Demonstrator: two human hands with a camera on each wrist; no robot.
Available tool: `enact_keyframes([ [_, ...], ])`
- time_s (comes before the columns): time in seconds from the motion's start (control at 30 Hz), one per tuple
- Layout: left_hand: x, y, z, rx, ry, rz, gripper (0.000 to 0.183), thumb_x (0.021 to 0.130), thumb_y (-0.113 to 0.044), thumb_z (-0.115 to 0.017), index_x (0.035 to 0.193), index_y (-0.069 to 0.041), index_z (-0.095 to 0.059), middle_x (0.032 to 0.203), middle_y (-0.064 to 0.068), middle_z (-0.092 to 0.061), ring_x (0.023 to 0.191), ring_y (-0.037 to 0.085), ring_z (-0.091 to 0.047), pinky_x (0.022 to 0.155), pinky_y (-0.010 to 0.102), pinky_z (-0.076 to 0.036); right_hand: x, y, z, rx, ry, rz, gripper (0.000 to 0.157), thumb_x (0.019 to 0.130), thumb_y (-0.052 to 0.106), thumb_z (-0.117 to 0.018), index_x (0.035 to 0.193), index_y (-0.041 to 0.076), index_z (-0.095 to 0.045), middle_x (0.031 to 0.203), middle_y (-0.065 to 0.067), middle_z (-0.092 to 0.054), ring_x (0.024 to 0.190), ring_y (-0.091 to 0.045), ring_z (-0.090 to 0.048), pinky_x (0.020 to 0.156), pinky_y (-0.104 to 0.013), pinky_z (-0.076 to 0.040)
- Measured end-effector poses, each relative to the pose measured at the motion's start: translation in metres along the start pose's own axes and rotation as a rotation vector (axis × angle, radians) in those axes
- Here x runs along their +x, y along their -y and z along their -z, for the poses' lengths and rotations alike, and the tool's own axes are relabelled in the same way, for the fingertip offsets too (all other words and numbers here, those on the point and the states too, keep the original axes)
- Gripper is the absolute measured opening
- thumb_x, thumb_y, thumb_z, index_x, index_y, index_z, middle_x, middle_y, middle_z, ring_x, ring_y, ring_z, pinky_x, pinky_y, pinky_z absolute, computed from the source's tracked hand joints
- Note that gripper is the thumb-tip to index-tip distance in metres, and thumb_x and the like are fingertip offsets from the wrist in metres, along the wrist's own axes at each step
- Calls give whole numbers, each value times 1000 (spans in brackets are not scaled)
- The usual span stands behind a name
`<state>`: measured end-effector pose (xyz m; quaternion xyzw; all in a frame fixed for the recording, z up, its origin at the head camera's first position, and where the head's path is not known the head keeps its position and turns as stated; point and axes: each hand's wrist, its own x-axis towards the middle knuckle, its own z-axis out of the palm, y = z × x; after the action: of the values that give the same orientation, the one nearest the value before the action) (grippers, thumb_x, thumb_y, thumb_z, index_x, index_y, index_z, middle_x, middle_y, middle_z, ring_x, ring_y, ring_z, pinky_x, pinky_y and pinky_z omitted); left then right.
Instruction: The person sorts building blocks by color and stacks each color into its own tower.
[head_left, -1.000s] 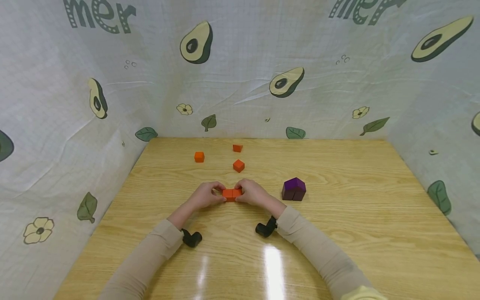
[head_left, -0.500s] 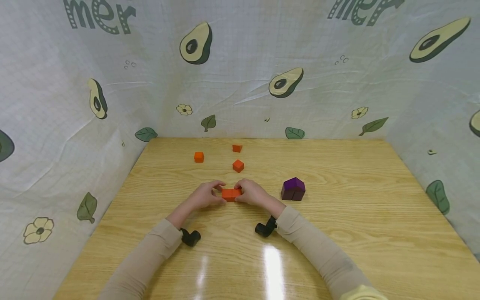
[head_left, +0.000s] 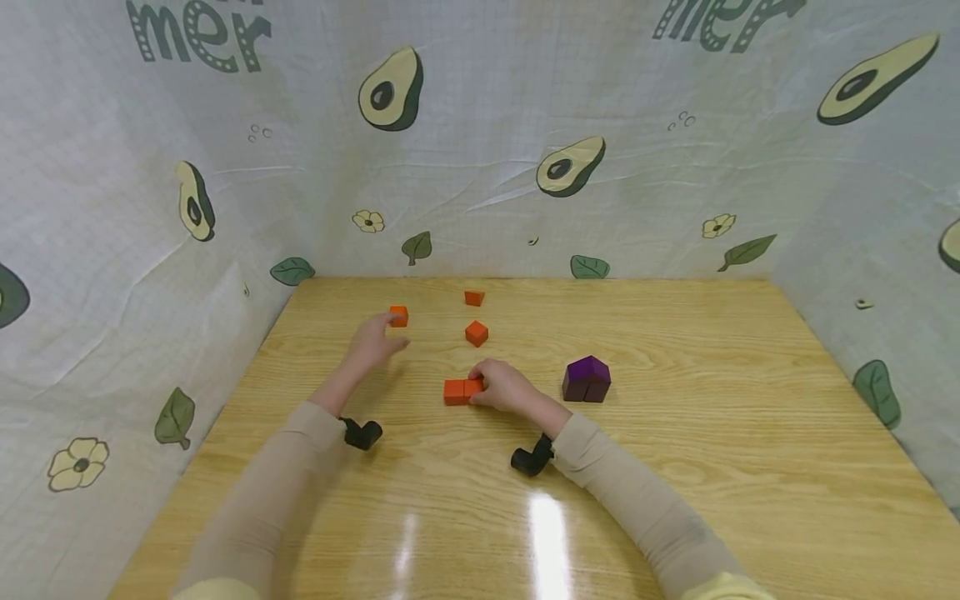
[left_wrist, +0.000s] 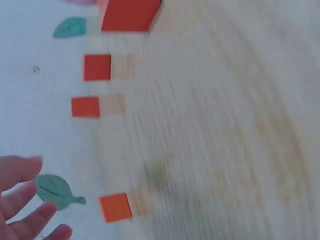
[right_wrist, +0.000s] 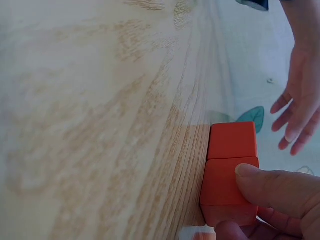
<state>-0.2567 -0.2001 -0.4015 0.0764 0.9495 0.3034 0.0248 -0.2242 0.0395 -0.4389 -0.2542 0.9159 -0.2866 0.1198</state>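
Note:
Two red cubes stand side by side on the table, the left cube (head_left: 453, 392) against the right cube (head_left: 470, 387). My right hand (head_left: 510, 387) pinches the right cube between thumb and fingers; its thumb (right_wrist: 265, 185) lies on that cube's face in the right wrist view. My left hand (head_left: 371, 340) reaches over the table at the left, fingers spread and holding nothing. Its fingertips overlap an orange cube (head_left: 401, 317) in the head view. In the left wrist view the orange cube (left_wrist: 115, 207) shows apart from the fingers (left_wrist: 30, 227).
Behind the paired cubes sit a red block turned cornerwise (head_left: 476, 333) and a small red wedge-like block (head_left: 474, 297). Right of my right hand stands a purple house-shaped stack of blocks (head_left: 587, 379). A printed cloth (head_left: 480, 167) hangs behind the wooden table (head_left: 712, 417).
My left hand has left the paired red cubes and moved away, up and left to the orange cube. My right hand stays on the right red cube.

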Motion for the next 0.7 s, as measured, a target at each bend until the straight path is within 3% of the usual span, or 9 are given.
enact_keyframes([
  [0.13,17,3,6,13,-94,56,50,89,-11,-59,133,5,-42,133,25,-43,121,40,-40,98,49,-35,-1,-1,0,10,-6,-3,31,80,13,-71,107,1,-62,98,-8,-62,74,-14,-48,70,-28,-43],
  [0.43,47,23,-7,29,-129,202,58,90,-18,-57,139,3,-33,134,26,-39,121,41,-39,97,48,-37,-1,-3,0,47,12,-17,32,80,13,-71,108,0,-62,104,-10,-61,81,-15,-51,77,-29,-45],
  [0.7,54,24,-21,-32,-184,356,66,89,-30,-58,139,3,-31,134,26,-38,118,42,-41,96,49,-37,3,-11,-3,53,8,15,33,80,17,-72,106,0,-63,103,-10,-62,79,-14,-52,74,-27,-45],
])
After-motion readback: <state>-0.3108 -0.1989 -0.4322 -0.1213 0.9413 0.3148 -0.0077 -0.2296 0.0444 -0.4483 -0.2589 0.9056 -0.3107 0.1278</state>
